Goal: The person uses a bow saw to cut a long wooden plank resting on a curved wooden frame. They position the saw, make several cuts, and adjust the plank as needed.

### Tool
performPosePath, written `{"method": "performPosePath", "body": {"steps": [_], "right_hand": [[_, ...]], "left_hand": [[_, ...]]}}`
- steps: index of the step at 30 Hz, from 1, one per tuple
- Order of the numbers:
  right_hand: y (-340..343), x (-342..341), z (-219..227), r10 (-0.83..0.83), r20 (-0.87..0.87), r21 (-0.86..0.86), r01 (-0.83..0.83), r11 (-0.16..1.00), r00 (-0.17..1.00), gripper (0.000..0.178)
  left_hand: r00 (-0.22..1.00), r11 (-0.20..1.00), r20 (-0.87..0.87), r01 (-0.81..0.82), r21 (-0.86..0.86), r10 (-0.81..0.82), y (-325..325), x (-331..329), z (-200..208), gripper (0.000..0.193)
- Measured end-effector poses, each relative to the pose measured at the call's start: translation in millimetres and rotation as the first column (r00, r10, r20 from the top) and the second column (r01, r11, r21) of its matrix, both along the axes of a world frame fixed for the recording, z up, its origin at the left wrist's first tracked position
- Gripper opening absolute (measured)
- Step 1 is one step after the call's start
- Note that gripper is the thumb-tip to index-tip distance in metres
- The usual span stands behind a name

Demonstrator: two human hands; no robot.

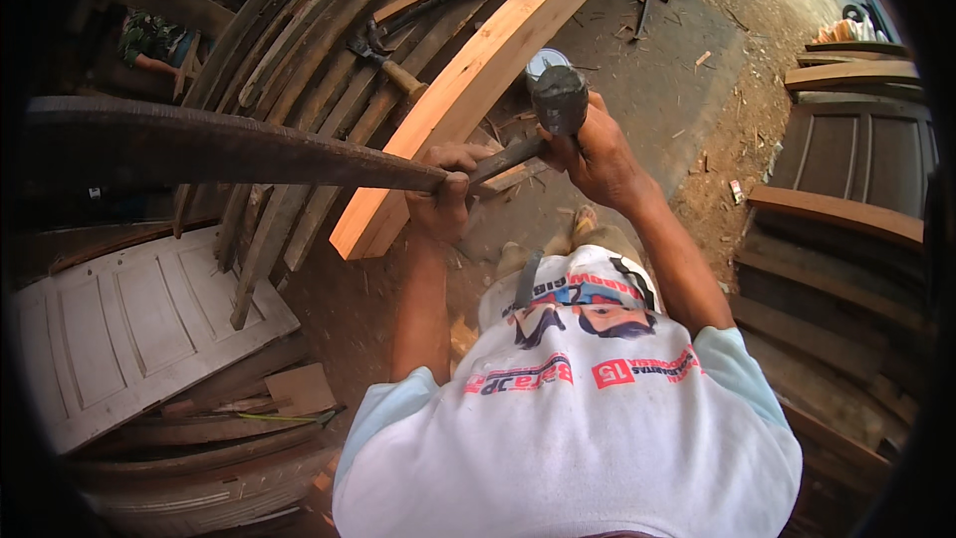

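My left hand [441, 194] is closed around the narrow end of a long dark plank-like piece [229, 146], which runs out to the left and looks wider there. My right hand [597, 154] is closed on a dark tool with a blunt, rounded head [560, 100]. A dark shaft [510, 159] spans between the two hands; whether it belongs to the tool or to the long piece, I cannot tell. Just beyond my left hand lies a pale, freshly cut curved timber beam [468, 65], its near end slanting toward me.
Weathered beams [299, 50] are stacked at the far left, with a hammer [438, 8] and a wooden-handled tool [403, 78] on top. A white panelled door [149, 329] lies left, a dark door [851, 149] right. Another person's arm [154, 65] shows far left. A round tin [548, 62] stands beyond.
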State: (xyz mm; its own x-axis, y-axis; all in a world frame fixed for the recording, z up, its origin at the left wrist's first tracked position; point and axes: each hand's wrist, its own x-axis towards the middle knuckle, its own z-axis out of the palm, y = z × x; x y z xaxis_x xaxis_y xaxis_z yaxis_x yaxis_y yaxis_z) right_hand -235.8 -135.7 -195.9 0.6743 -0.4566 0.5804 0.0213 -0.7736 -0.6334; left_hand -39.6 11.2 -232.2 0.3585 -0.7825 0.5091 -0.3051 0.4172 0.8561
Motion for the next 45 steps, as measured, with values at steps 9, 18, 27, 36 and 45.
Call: {"method": "performPosePath", "body": {"steps": [9,18,27,36,45], "right_hand": [[-7,16,-26,-0.048,0.067,0.014,0.047,0.999,0.997,0.019],[-7,8,-25,-0.032,0.009,0.051,0.032,0.998,0.999,0.018],[-41,-8,-18,-0.045,0.062,0.061,0.041,0.997,0.997,0.016],[-138,-81,56,-0.131,0.051,0.126,0.123,0.984,0.990,0.014],[-259,-96,68,-0.176,-0.038,0.246,0.180,0.952,0.984,0.023]], "left_hand": [[1.000,1.000,0.005,-0.012,-0.028,0.012,-8,9,-30,0.060],[0.992,1.000,-0.122,0.001,0.006,0.000,-8,-6,3,0.060],[0.995,0.997,-0.074,-0.069,0.036,0.071,-31,-42,22,0.064],[0.976,0.989,-0.216,-0.056,-0.136,0.026,-146,-108,69,0.055],[0.904,0.988,-0.405,-0.152,-0.002,0.138,-267,-121,55,0.050]]}}
